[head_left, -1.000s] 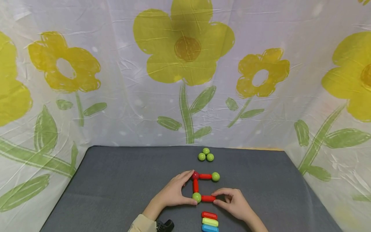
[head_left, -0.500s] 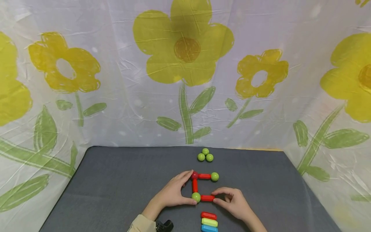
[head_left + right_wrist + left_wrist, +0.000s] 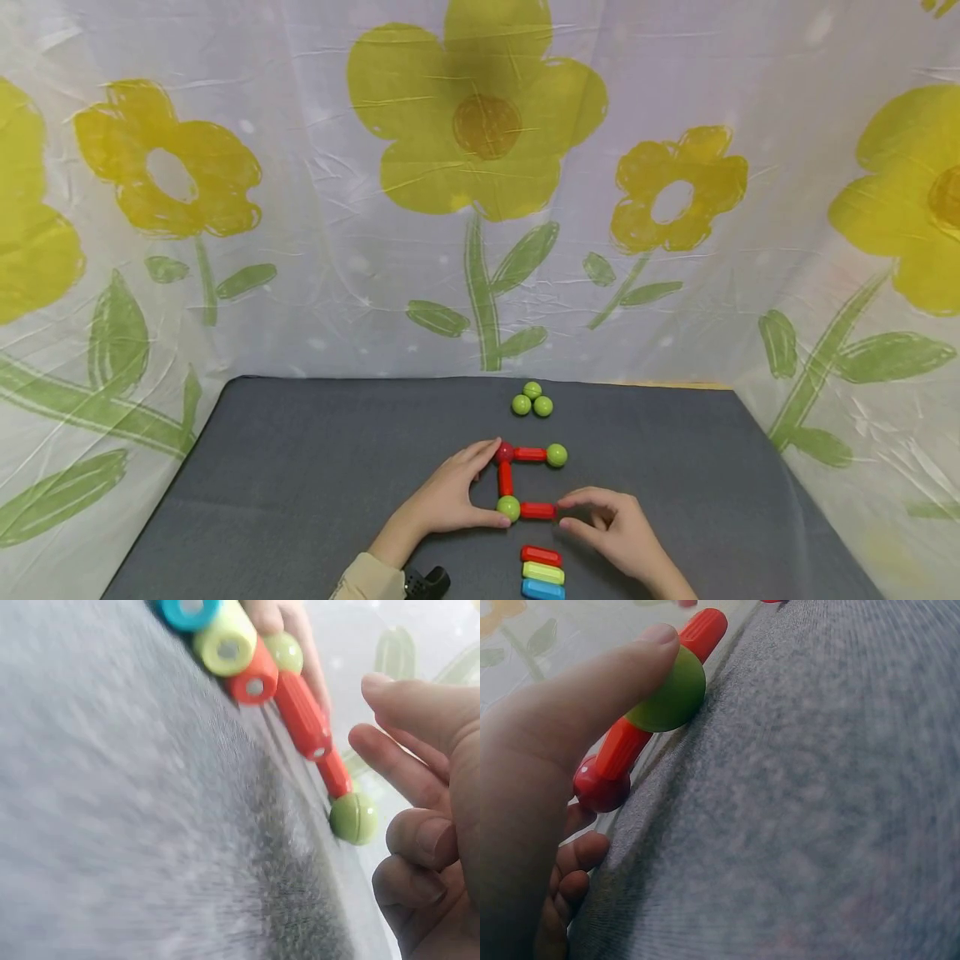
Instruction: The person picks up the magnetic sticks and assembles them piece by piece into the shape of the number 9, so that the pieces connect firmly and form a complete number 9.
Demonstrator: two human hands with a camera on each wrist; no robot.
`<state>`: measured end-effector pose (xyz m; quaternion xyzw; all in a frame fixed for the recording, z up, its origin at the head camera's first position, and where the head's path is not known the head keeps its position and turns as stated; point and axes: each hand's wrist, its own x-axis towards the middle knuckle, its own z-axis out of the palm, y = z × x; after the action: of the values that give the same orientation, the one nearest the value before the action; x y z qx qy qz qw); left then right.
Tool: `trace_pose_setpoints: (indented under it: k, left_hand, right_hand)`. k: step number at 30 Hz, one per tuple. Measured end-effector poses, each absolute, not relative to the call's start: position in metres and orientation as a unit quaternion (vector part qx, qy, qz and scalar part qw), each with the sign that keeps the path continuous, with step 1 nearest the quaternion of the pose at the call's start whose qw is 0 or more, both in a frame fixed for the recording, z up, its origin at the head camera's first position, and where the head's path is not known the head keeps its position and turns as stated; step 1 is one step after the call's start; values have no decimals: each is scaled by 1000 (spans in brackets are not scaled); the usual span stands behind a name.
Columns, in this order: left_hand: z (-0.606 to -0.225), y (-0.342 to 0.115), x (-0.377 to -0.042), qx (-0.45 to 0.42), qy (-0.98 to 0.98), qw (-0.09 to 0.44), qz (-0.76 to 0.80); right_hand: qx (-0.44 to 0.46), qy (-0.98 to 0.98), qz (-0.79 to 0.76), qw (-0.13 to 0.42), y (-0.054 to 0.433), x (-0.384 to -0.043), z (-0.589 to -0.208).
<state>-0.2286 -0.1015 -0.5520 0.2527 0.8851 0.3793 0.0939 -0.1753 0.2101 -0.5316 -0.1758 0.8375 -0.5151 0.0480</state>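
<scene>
On the dark table lies a C-shaped figure of magnetic rods and balls. A red ball (image 3: 505,452) and a green ball (image 3: 508,507) are joined by an upright red rod (image 3: 506,479). My left hand (image 3: 446,493) grips this side between thumb, on the green ball, and fingertips, at the red ball. The upper red rod (image 3: 530,454) ends in another green ball (image 3: 557,455). From the lower green ball a red rod (image 3: 304,716) runs right, its bare end showing a metal disc. My right hand (image 3: 615,529) hovers just off that end, thumb and index finger apart and holding nothing.
Three loose green balls (image 3: 532,401) sit clustered behind the figure. In front of it lie a red rod (image 3: 542,556), a yellow-green rod (image 3: 543,573) and a blue rod (image 3: 543,590), side by side. A flower-printed cloth (image 3: 322,250) hangs behind the table.
My right hand has let go of the lower red rod's free end and drawn slightly right, its fingers parting. My left hand keeps its grip, and the figure stays in place.
</scene>
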Motion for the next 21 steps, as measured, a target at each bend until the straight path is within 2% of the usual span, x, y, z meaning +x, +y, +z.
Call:
trace_pose_setpoints:
  k: [9, 21]
  left_hand:
    - [-553, -102, -229, 255, 885, 91, 380]
    - [-552, -101, -228, 254, 885, 91, 380]
  right_hand:
    - [-184, 834, -506, 121, 212, -153, -531]
    - [-193, 831, -505, 133, 212, -148, -543]
